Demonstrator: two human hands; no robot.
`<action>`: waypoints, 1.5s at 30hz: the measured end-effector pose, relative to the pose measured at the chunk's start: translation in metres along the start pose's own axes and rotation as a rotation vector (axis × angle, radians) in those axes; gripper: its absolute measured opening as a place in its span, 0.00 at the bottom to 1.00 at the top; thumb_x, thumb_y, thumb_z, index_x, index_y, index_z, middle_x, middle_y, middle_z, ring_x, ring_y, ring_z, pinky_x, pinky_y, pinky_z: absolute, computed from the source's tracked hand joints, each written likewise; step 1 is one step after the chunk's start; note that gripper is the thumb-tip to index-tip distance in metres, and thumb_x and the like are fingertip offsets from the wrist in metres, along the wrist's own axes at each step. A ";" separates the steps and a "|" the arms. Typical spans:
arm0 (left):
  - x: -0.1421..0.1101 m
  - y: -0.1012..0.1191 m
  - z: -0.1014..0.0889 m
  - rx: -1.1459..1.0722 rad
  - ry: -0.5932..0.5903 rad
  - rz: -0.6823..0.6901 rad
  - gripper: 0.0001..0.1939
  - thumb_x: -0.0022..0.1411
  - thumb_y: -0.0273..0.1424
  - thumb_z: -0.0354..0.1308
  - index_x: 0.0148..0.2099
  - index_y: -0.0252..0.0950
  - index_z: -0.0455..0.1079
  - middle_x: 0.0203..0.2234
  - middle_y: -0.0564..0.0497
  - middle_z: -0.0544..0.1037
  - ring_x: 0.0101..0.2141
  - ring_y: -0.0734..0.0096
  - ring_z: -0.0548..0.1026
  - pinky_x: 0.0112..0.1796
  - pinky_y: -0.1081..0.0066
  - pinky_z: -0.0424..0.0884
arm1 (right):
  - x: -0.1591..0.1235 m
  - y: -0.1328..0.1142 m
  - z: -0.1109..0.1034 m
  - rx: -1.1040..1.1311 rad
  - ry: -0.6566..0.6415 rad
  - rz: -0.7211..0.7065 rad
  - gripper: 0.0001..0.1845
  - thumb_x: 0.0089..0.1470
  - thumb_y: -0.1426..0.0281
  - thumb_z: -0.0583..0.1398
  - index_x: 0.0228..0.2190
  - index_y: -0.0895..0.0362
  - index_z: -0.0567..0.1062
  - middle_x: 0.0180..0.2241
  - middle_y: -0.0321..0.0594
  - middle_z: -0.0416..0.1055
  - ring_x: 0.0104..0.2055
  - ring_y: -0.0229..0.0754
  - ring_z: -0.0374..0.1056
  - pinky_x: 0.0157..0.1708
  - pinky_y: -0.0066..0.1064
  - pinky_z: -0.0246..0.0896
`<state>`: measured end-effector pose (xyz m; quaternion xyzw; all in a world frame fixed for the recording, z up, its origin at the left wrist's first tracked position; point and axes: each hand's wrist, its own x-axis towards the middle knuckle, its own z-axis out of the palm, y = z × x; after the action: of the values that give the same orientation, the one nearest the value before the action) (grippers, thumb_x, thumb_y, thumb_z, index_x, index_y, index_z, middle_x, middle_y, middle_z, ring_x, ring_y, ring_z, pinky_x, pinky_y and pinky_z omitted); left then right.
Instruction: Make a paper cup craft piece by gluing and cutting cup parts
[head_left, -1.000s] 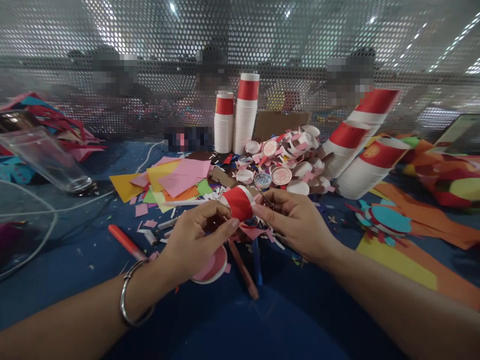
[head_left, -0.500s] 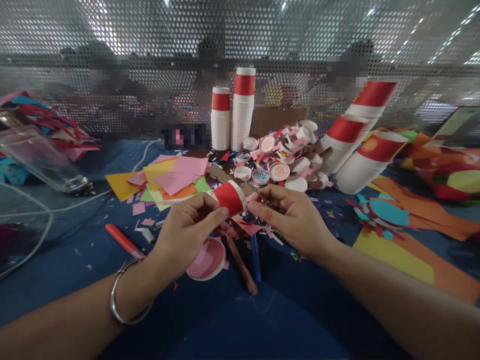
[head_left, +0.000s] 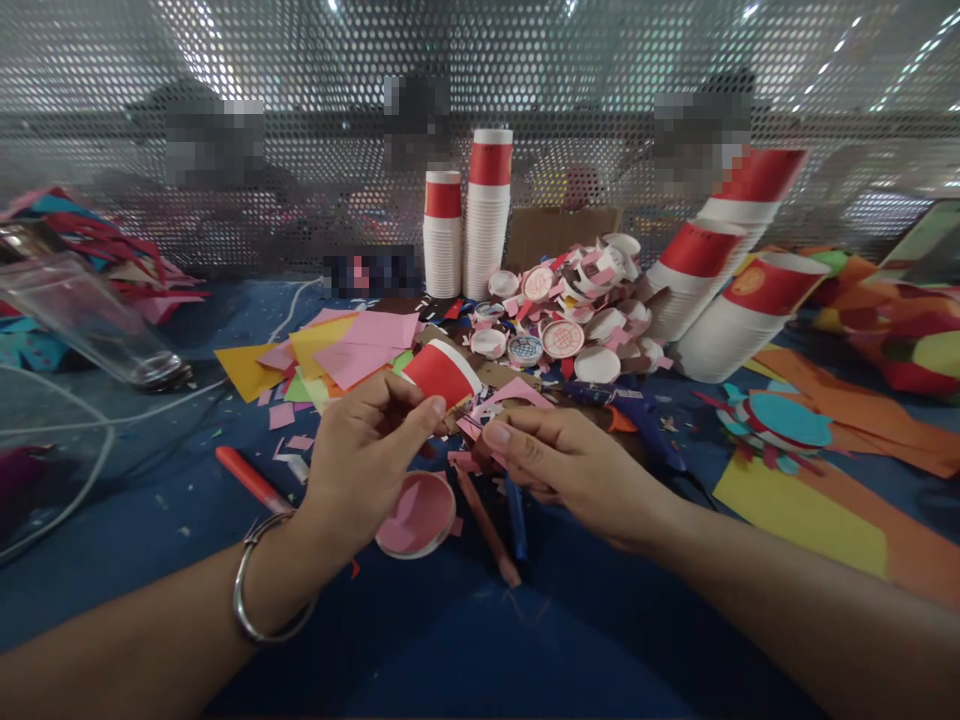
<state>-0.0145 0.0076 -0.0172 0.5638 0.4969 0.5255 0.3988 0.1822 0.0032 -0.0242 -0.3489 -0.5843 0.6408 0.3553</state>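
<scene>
Left hand [head_left: 364, 455]: fingertips pinched on the curved red-and-white paper cup piece [head_left: 441, 374].
Cup piece: between hands, nearer the left; rim slants down rightward.
Right hand [head_left: 559, 452]: fingers closed around a thin dark tool [head_left: 469, 419], pointing left; contact unclear.

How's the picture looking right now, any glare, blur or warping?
Head view: glare speckles the mesh, and the bangle glints; head view: the clear container at left looks stretched, probably wide-angle distortion; head view: the thin tool in the right hand is too indistinct to identify.
</scene>
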 end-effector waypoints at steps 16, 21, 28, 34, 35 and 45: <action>-0.002 -0.005 0.000 0.223 0.035 0.123 0.11 0.57 0.38 0.67 0.30 0.39 0.70 0.22 0.53 0.80 0.24 0.68 0.77 0.25 0.70 0.69 | 0.001 0.002 0.002 0.208 0.012 0.120 0.24 0.57 0.49 0.67 0.28 0.58 0.72 0.18 0.23 0.48 0.18 0.28 0.37 0.16 0.24 0.29; -0.007 -0.005 -0.001 0.285 0.069 0.179 0.10 0.58 0.38 0.67 0.31 0.39 0.73 0.22 0.52 0.81 0.23 0.67 0.79 0.24 0.69 0.70 | 0.000 -0.001 0.004 0.236 0.030 0.122 0.26 0.55 0.49 0.68 0.27 0.58 0.72 0.17 0.22 0.48 0.18 0.27 0.37 0.16 0.23 0.29; -0.013 -0.007 -0.001 0.440 0.121 0.348 0.07 0.60 0.34 0.68 0.31 0.40 0.74 0.22 0.56 0.81 0.21 0.72 0.77 0.25 0.71 0.69 | -0.002 0.002 0.005 0.245 0.026 0.110 0.25 0.57 0.50 0.67 0.27 0.58 0.71 0.17 0.22 0.48 0.18 0.26 0.36 0.15 0.23 0.29; -0.011 -0.004 -0.001 0.505 0.149 0.398 0.07 0.59 0.33 0.69 0.30 0.40 0.75 0.21 0.57 0.81 0.21 0.73 0.78 0.25 0.71 0.70 | -0.002 0.001 0.006 0.274 0.038 0.115 0.24 0.55 0.51 0.69 0.28 0.59 0.73 0.17 0.22 0.48 0.18 0.26 0.36 0.15 0.23 0.29; -0.010 -0.003 -0.001 0.486 0.139 0.375 0.07 0.59 0.33 0.69 0.30 0.40 0.75 0.21 0.56 0.81 0.22 0.72 0.79 0.25 0.71 0.70 | -0.002 0.001 0.007 0.274 0.047 0.119 0.24 0.54 0.51 0.70 0.27 0.59 0.73 0.17 0.22 0.49 0.18 0.26 0.36 0.15 0.23 0.29; -0.014 -0.006 0.000 0.434 0.120 0.325 0.08 0.60 0.35 0.67 0.31 0.39 0.75 0.23 0.53 0.83 0.23 0.68 0.81 0.24 0.70 0.72 | -0.003 0.000 0.007 0.284 0.060 0.121 0.23 0.51 0.53 0.72 0.27 0.59 0.73 0.17 0.23 0.50 0.18 0.26 0.37 0.15 0.23 0.28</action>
<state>-0.0149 -0.0047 -0.0252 0.6765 0.5235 0.4961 0.1490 0.1774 -0.0032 -0.0233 -0.3485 -0.4550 0.7265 0.3791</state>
